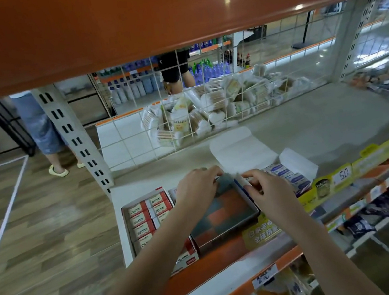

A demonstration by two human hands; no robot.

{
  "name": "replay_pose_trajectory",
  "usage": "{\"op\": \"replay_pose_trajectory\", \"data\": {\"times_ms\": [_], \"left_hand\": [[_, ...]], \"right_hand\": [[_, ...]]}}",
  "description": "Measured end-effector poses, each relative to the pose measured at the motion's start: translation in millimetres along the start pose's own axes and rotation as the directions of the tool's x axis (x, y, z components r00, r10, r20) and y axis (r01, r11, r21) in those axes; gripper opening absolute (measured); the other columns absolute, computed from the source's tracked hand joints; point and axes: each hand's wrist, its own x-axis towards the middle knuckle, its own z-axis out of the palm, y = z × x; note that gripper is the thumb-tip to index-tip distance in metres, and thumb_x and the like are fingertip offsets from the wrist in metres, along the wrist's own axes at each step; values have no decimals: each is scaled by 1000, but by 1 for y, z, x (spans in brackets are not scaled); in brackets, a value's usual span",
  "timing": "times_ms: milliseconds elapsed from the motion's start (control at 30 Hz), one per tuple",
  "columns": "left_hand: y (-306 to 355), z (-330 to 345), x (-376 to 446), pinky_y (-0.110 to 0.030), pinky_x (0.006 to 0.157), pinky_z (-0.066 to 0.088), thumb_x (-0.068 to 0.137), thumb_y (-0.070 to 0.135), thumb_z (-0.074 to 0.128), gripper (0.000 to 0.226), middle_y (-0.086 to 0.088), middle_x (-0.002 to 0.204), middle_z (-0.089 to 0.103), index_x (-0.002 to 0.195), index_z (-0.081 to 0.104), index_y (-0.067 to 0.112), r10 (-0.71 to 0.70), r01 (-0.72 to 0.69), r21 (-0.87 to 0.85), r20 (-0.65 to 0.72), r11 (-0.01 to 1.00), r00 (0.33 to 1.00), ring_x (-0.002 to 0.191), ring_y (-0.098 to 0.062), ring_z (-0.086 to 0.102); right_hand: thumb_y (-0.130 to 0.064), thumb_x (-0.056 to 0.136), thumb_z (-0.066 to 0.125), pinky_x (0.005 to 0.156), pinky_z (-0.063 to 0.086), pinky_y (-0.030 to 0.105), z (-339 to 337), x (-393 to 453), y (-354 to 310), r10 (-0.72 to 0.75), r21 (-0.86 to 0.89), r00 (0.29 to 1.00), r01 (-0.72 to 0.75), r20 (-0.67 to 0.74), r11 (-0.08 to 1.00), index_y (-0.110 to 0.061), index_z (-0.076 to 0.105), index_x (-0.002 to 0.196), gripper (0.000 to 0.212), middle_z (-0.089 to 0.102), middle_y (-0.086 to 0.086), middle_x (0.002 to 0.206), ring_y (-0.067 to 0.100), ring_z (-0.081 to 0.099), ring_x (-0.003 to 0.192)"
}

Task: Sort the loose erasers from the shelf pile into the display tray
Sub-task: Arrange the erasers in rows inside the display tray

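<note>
While the left hand (196,188) rests curled on the display tray (221,216) (far edge), the right hand (270,190) pinches an eraser (242,184).

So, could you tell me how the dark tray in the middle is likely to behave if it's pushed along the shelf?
The tray looks flat-bottomed and low, so it should slide, not tip. Its thin walls suggest card, probably light and a little flexible. It sits tight between the red box and the blue box, so sideways pushes would likely nudge those too.

left hand (196,188) fingers curled, right hand (270,190) pinching
</note>
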Motion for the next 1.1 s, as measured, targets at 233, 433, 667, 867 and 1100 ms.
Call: {"op": "replay_pose_trajectory", "data": {"times_ms": [233, 433, 667, 867, 1100], "left_hand": [[4, 3, 3, -33, 85, 48, 94, 15, 48, 30, -1, 118, 54, 121, 59, 24, 41, -39, 76, -34, 996, 999, 113, -19, 46], [12, 1, 3, -36, 83, 47, 94, 23, 46, 28, -5, 115, 56, 117, 59, 15, 34, -32, 138, -8, 990, 999, 111, -23, 49], [14, 4, 2, -32, 81, 46, 94, 28, 50, 29, -3, 117, 52, 119, 53, 14, 75, -72, 222, -3, 972, 997, 111, -20, 48], [15, 4, 2, -34, 79, 48, 92, 22, 51, 34, -3, 118, 53, 126, 47, 20, 105, -101, 146, -19, 984, 994, 110, -21, 48], [13, 3, 2, -32, 76, 45, 93, 18, 49, 30, -2, 120, 52, 123, 50, 18, 108, -100, 186, -31, 977, 994, 111, -20, 47]], "right_hand": [[-22, 94, 53, 60, 35, 7, 0, 0, 1, 1, 5, 1000, -1, -1, 1000, -18, 58, 119, 26, 63, -6, 94, 5, 52, 77], [-20, 94, 54, 69, 45, 20, -1, -1, -1, 9, 33, 1000, -9, 8, 999, -16, 59, 117, 24, 68, -1, 96, 8, 54, 76], [-21, 94, 54, 61, 37, 12, 0, -1, 1, -1, 39, 1000, 1, -3, 999, -17, 58, 117, 24, 65, -4, 93, 5, 52, 75], [-23, 95, 52, 67, 41, 18, 1, 0, 4, 13, 55, 1000, -13, 1, 998, -18, 57, 119, 25, 63, -6, 90, 7, 54, 78], [-22, 95, 53, 66, 40, 16, 3, 1, 8, 29, 47, 1000, -29, -2, 998, -17, 56, 122, 28, 67, -2, 101, 7, 55, 80]]}}
